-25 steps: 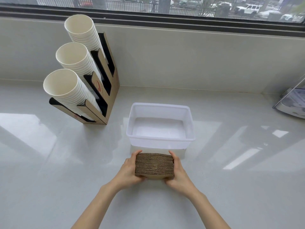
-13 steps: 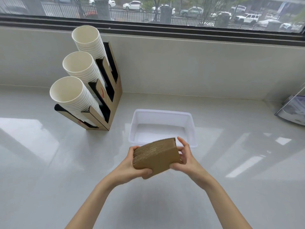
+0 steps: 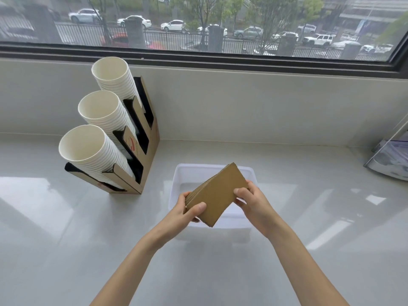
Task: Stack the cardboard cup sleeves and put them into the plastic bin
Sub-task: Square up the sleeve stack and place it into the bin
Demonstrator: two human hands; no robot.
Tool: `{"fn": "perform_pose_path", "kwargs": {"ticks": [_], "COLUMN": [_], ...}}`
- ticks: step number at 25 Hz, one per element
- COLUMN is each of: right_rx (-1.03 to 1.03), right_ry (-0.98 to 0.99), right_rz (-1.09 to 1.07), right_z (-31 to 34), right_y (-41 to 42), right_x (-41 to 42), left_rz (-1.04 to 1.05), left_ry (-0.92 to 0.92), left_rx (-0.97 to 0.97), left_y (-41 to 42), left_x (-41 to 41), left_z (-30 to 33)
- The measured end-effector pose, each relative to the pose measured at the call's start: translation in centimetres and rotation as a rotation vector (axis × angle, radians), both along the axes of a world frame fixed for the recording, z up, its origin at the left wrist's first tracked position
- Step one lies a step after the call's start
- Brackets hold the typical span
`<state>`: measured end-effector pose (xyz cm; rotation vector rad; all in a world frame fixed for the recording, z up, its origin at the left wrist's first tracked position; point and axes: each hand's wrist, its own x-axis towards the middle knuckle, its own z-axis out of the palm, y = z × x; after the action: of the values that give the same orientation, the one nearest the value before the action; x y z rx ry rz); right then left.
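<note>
Stack of brown cardboard cup sleeves [image 3: 217, 193] pinched between left hand [image 3: 184, 209] and right hand [image 3: 250, 199]; level it, lower squarely into translucent plastic bin [image 3: 176, 184] beneath hands.

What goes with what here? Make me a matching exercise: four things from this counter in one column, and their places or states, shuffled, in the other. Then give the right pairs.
Things
1. stack of cardboard sleeves
2. plastic bin
3. paper cups
4. counter

Places or states
A. white, lying slanted in three rows in a cardboard holder
B. glossy, carrying the bin and the cup holder
C. brown, held tilted between the left hand and the right hand
D. translucent, open-topped, below the hands

Right pairs: 1-C, 2-D, 3-A, 4-B
</note>
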<state>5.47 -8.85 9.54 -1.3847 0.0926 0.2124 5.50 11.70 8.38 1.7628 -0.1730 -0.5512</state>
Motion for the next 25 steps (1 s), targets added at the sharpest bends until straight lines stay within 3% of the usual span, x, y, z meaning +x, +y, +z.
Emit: {"fn": "perform_pose_path", "kwargs": {"ticks": [8,18,25], "right_rx": [-0.092,-0.131,-0.175], "right_ry": [0.107,0.297,0.428], "right_rz": [-0.036,-0.094,-0.046], "right_z": [2.1,-1.2,-4.6], "right_y": [-0.7,0.2,0.2], "right_x": [5.8,10.3,11.9], "left_rz": [0.06,-0.005,-0.073], "left_ry": [0.081,0.268,0.377], "left_rx": [-0.059,0.205,0.269], "left_y": [-1.7,-3.0,-3.8], "left_x": [4.6,8.0,9.8], "left_z": [0.5,-2.3,-4.6]}}
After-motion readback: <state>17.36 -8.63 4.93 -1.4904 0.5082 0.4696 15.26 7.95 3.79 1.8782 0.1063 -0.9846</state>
